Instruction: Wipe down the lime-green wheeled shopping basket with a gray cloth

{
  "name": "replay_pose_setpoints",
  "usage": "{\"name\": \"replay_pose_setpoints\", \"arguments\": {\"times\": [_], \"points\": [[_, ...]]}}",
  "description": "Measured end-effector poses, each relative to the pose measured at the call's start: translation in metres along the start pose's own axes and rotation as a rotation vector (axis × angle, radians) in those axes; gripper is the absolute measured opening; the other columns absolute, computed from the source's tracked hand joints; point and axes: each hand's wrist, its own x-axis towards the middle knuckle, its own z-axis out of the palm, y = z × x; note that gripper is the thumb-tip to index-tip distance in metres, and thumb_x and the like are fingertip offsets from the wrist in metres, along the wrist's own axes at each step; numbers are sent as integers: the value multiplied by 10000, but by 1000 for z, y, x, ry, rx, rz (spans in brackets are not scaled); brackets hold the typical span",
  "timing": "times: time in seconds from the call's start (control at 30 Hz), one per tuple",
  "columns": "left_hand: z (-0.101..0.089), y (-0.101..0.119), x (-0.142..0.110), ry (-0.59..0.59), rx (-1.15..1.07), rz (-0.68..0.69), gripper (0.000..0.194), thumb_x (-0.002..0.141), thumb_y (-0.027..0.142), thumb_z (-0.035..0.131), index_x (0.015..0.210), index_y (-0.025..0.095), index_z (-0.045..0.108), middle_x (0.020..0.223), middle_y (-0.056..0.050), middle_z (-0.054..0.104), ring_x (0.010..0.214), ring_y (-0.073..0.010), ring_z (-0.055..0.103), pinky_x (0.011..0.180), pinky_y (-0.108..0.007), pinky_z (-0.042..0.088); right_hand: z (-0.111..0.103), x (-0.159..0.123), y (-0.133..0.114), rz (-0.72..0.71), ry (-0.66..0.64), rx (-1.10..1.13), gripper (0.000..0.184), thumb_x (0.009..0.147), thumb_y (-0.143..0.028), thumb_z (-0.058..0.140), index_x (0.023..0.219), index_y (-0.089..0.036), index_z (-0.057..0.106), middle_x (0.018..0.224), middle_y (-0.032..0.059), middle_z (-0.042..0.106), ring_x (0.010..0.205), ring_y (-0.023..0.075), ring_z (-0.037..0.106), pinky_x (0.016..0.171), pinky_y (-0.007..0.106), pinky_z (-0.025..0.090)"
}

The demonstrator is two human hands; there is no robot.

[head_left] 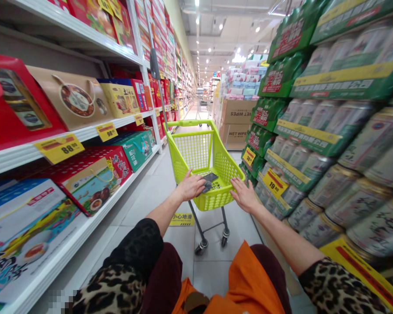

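A tan cardboard gift box [72,98] is standing between a red windowed box [34,92] and a yellow printed box [119,99] on a white metal shelf [13,158]. Opposite, green-wrapped packs of silver cans [317,117] are towering. A yellow rectangular notice [182,219] is lying on pale floor tiles [142,205].

Between the left hand [191,186] and right hand [244,193], the way into the cart [225,155] lay free. Left of the grip, open floor [131,205] ran to the shelf [16,157]; stacked cans [334,185] crowded its right; cardboard boxes [237,112] stood ahead, past the cart.
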Motion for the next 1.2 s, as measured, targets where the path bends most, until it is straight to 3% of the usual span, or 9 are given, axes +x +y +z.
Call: {"name": "replay_pose_setpoints", "arguments": {"times": [0.13,0.27,0.4,0.53,0.63,0.87,1.07,1.2], "points": [[8,15,7,-34,-2,-4,259,904,339,373,921,209,597,934,-31,610,961,-178,550,1060,-494,193,3,2,8,32,12,-11,492,924,-332,262,1377,-169,364,1424,105,379,1342,249,280,1044,592,192],[23,39,14,47,-1,-46,299,855,418,469,1041,205,567,1068,-64,589,1045,-223,504,1047,-506,223,0,7,13,107,2,-13,503,921,-339,268,1369,-133,371,1417,128,385,1338,268,282,1039,608,180],[40,63,29,134,37,-72,347,854,364,477,1156,197,506,1125,-83,571,1103,-243,462,1037,-497,253,-4,15,-4,140,57,48,509,924,-345,260,1370,-126,370,1425,137,369,1341,272,274,1040,595,182],[45,75,49,124,53,-52,305,894,276,382,1160,189,504,1088,-82,586,1067,-222,489,1041,-489,258,-3,15,-22,153,79,147,477,943,-328,208,1340,-167,418,1385,112,438,1309,245,342,1047,553,188],[40,71,57,88,69,32,304,907,280,349,1151,201,512,1035,-63,602,1006,-209,523,1052,-500,235,-4,11,-19,176,55,158,458,948,-325,213,1312,-182,451,1335,109,499,1275,241,391,1030,536,212],[31,44,57,48,42,135,313,904,404,373,1097,227,546,1021,-36,613,976,-180,547,1066,-475,204,-9,7,2,29,24,120,436,936,-304,280,1339,-197,408,1302,100,534,1215,233,446,1005,518,212],[29,34,55,34,30,147,293,902,395,389,1079,232,558,1057,-29,614,994,-171,547,1085,-470,162,-4,2,5,-7,48,93,430,919,-287,311,1324,-209,433,1308,91,531,1235,245,424,1009,534,186],[24,20,57,23,28,68,247,906,343,399,1036,220,568,1081,-30,602,1012,-168,549,1087,-488,141,-4,-3,13,-7,56,88,429,916,-281,310,1320,-223,442,1304,91,534,1240,245,419,1020,545,154]]}}
